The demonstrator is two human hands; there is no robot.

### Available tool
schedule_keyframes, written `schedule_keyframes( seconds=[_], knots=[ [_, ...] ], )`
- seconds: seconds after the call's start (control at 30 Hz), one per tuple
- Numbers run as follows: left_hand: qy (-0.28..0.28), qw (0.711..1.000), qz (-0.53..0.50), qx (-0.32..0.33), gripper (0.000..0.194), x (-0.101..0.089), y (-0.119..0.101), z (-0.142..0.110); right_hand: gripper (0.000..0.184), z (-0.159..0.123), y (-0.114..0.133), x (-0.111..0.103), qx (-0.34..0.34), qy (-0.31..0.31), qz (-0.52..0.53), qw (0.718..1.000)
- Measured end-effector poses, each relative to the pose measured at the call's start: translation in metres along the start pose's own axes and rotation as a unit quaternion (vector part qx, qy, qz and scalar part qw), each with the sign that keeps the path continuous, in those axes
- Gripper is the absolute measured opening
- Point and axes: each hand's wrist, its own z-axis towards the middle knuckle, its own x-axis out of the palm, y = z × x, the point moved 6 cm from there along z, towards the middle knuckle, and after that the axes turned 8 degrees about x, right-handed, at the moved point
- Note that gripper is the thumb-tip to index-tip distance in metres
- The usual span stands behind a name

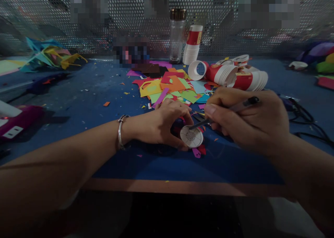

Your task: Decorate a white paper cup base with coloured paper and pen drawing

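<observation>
My left hand (169, 125), with a silver bangle on the wrist, is curled with thumb and fingers gripping a small round white paper cup base (191, 137). A cross-hatched circle is drawn at its middle, with lines running out to the rim. In my right hand (242, 118) is a pen (241, 105), its tip touching the upper part of the white disc. Purple and red paper scraps (196, 152) lie just under and beside the disc. What is behind the disc inside my left hand is partly hidden.
Beyond my hands lies a pile of coloured paper (171, 83). Red-and-white paper cups (221, 74) lie behind my right hand, near a cup stack (191, 50) and a clear bottle (177, 36). A magenta power strip (21, 121) sits left; black cables (308, 121) run right.
</observation>
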Motion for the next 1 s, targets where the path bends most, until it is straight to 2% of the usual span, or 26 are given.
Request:
schedule_keyframes(
  seconds=[0.3, 0.67, 1.0],
  knots=[
    [0.001, 1.0, -0.019, -0.001, 0.045, 0.0004, -0.0008, -0.0001, 0.023, 0.0002, 0.0009, 0.0004, -0.028, -0.015, -0.019, 0.999],
    [-0.002, 1.0, -0.008, 0.001, 0.047, 0.0005, 0.001, -0.0013, 0.023, -0.0009, 0.0008, 0.0003, -0.004, -0.005, 0.003, 1.0],
    [-0.007, 1.0, -0.009, 0.001, 0.047, 0.0001, 0.0012, -0.001, 0.023, -0.0008, -0.0003, 0.0008, -0.026, -0.016, -0.005, 1.0]
  ],
)
